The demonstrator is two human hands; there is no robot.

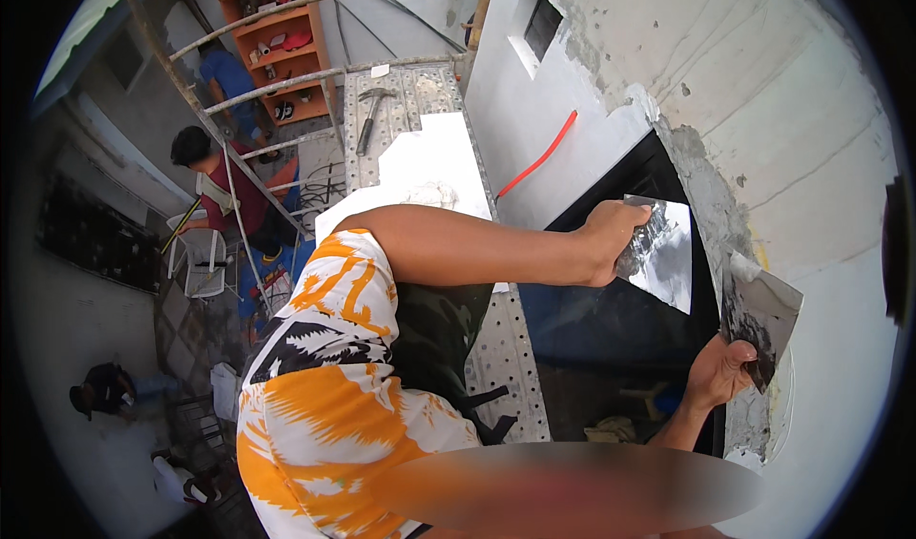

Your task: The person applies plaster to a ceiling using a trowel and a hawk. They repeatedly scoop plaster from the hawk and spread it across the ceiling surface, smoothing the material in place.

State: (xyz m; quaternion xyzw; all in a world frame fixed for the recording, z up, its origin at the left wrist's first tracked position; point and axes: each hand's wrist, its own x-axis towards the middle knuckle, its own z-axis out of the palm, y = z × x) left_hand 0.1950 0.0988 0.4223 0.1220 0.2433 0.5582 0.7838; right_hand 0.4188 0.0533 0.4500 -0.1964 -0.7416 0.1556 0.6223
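Note:
My left hand (615,243), its arm stretched across the middle of the view, grips one edge of a shiny flat metal scraper plate (660,258). Grey smears mark its face. Lower and to the right, my right hand (718,375) is closed around a second scraper plate (771,312), with its thumb on the near face. Dark grey paste clings to that plate, which is held up at the rough cement edge (708,172) of a wall opening. Whether it touches the wall I cannot tell. The fingers behind both plates are partly hidden.
A perforated metal scaffold deck (510,377) carries a claw hammer (370,119) and white sheets (444,153). Scaffold rails (277,81) stand at the left. A red tube (539,157) sticks out of the wall. Below are several people, a white chair (202,262) and an orange shelf (279,43).

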